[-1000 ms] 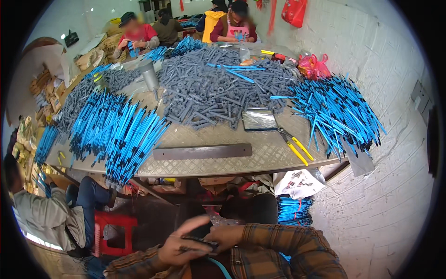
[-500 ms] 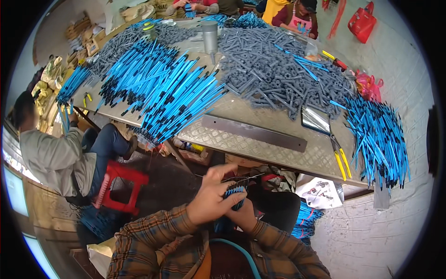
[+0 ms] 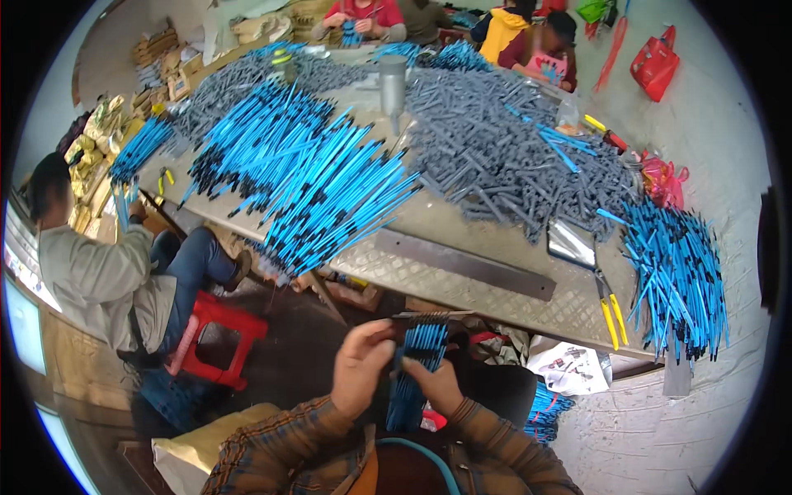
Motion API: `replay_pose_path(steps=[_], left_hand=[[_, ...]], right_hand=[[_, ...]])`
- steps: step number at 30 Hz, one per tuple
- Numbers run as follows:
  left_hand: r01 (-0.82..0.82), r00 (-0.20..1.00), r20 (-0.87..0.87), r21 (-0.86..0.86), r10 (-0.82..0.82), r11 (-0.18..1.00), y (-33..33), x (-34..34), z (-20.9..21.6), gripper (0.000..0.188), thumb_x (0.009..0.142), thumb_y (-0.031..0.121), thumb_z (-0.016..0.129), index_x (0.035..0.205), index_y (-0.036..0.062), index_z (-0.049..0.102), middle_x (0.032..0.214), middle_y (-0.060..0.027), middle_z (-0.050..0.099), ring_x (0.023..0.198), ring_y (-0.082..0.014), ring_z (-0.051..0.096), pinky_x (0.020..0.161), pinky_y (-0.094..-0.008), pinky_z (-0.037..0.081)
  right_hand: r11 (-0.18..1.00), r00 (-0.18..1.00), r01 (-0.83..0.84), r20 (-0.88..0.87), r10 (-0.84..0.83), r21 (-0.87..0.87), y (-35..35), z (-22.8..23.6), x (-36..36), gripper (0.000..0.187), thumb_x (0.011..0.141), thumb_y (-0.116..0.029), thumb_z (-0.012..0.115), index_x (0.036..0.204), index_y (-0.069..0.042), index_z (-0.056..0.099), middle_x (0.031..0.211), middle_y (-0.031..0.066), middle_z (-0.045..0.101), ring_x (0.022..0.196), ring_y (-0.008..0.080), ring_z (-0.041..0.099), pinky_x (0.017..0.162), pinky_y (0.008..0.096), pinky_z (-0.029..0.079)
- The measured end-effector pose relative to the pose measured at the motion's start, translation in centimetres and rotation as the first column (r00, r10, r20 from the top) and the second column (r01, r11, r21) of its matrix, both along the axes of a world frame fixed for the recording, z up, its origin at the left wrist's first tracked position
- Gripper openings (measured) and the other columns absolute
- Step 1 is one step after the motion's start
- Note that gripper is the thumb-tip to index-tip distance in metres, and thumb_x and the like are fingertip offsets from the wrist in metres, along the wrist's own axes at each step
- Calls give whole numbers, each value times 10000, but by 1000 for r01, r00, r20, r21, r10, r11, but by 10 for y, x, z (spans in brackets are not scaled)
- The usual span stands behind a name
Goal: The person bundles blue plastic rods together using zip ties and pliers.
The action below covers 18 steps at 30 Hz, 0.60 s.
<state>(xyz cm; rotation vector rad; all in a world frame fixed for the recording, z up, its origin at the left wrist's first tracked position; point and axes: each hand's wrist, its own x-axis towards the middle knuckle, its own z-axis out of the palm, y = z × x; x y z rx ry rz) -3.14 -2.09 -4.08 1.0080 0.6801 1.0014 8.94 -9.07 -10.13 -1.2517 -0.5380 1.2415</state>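
A flat bundle of thin blue sticks with black tips [image 3: 426,340] stands in front of my body, its lower part dropping toward my lap. My right hand [image 3: 439,386] is closed round the bundle's right side, the thumb lying across the front. At the bundle's left edge is my left hand [image 3: 360,368], its fingers curled and thumb drawn in near the black tips. What those fingers pinch, if anything, is too small to make out. A thin dark line runs along the bundle's top edge.
On the table [image 3: 355,261] lie blue sticks [image 3: 305,181], grey plastic pieces [image 3: 487,140], a metal bar [image 3: 466,262], yellow-handled cutters [image 3: 611,309] and another blue pile [image 3: 676,276]. A co-worker [image 3: 107,264] sits at left beside a red stool [image 3: 219,338]; others work across the table.
My left hand has moved from over the bundle to its left side, uncovering the blue sticks. The bundle now shows its broad face. The view has shifted slightly.
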Motion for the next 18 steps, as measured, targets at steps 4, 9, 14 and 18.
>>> replay_pose_path(steps=[4, 9, 14, 18], left_hand=[[-99, 995, -2, 208, 102, 973, 47, 6, 28, 235, 825, -18, 524, 1057, 9, 552, 976, -46, 585, 953, -122, 531, 857, -253, 404], [218, 933, -359, 586, 8, 781, 126, 102, 95, 86, 829, 80, 584, 876, 24, 629, 880, -57, 612, 784, -122, 572, 708, -234, 452], [382, 810, -330, 924, 485, -10, 221, 243, 80, 144, 731, 127, 600, 859, 108, 663, 861, -137, 600, 754, -322, 570, 704, -390, 463], [727, 594, -501, 669, 629, -154, 238, 294, 67, 217, 709, 109, 598, 920, 124, 648, 803, -130, 580, 734, -321, 569, 683, -398, 468]], right_hand=[[994, 995, -102, -23, 101, -36, -5, -11, 3, 199, 837, -177, 612, 934, -5, 593, 831, 64, 642, 716, 150, 623, 630, 282, 525], [990, 982, -129, -149, 119, -60, -11, -9, 6, 189, 843, -168, 604, 935, -3, 590, 829, 78, 642, 736, 169, 633, 631, 299, 538], [993, 972, -109, -204, 114, 36, -14, -16, 14, 181, 842, -148, 604, 955, -8, 584, 838, 78, 646, 741, 161, 632, 642, 291, 537], [993, 959, -120, -256, 119, 11, -15, -4, 31, 202, 840, -177, 616, 957, -12, 612, 854, 36, 644, 766, 103, 603, 681, 253, 502]])
